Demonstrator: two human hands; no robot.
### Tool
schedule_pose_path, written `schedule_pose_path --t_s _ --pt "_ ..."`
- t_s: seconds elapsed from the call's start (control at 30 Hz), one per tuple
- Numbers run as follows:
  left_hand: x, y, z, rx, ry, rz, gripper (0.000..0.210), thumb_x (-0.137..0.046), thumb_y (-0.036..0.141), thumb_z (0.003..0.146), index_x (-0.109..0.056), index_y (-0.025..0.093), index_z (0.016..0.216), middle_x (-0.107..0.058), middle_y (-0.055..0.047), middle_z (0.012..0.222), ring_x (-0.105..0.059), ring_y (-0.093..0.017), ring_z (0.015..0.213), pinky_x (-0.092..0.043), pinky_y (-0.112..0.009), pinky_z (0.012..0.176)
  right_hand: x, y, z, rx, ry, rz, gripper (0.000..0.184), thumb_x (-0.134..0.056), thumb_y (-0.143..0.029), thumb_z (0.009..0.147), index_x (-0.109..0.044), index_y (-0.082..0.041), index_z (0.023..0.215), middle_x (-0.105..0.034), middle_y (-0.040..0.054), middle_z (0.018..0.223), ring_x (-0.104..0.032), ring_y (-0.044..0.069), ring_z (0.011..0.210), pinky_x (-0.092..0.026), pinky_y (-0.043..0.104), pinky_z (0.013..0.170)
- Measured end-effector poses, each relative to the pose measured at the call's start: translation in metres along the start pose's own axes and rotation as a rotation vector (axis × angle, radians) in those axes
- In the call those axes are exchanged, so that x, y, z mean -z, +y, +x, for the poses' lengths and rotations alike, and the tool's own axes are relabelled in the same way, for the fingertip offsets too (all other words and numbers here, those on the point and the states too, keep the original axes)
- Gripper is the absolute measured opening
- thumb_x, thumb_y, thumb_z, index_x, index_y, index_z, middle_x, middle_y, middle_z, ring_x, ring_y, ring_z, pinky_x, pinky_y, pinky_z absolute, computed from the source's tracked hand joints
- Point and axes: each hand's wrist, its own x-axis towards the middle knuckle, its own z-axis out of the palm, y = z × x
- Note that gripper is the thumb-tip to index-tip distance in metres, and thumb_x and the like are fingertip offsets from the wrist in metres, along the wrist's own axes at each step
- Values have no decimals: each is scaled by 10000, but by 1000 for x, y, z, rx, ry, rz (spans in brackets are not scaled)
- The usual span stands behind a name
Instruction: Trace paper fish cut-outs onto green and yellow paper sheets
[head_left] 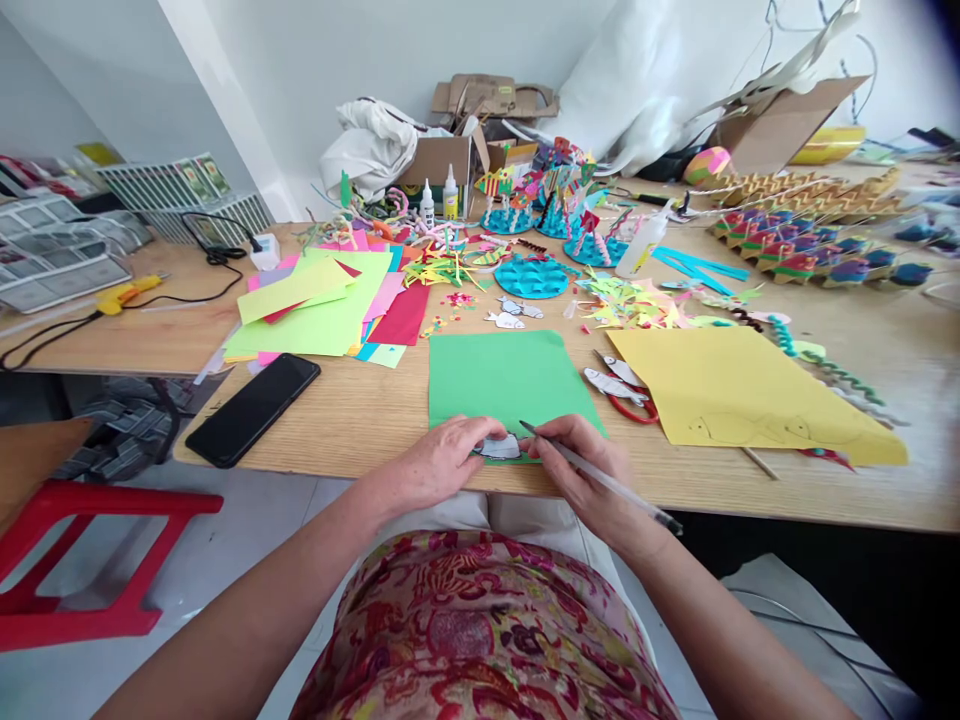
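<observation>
- Fish-shaped cutout (500,447), white with dark outlines, lies flat on the near edge of the green sheet (510,375), partly covered by fingers.
- Left hand (450,450) rests at the green sheet's near left corner, thumb and fingers loosely parted, pressing the cutout's left end from above.
- Right hand (589,455), at the green sheet's near right corner, has its fingers closed around a pen (611,482); the tip is by the cutout's right end, and whether it touches paper I cannot tell.
- Just right of the green sheet lie red-handled scissors (651,412) with two white fish pieces (615,386) on them, then a yellow sheet (742,375).
- Just beyond the green sheet's far edge are more paper fish (506,320).
- Left of the green sheet are a black phone (253,410) and, farther back, stacked coloured papers (322,335).
</observation>
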Motion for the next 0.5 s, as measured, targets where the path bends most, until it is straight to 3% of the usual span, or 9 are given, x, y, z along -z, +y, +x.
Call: schedule_pose_path --t_s 0.27,0.5 --pt "0 -3 1 -108 -3 46 335 -337 7 843 -559 148 1050 -596 -69 1116 -524 -159 1069 -411 -285 938 -1 -5 6 33 -58 -165 69 -433 -285 880 -465 -225 872 -691 33 747 -651 175 669 -428 256 568" --pt "23 -12 24 -229 -223 163 299 -383 58 870 -649 169 949 -634 -48 998 -567 -163 962 -417 -248 864 1 -4 6 19 -78 -188 86 -446 -298 872 -482 -221 863 -680 22 699 -628 171 624 -405 254 546"
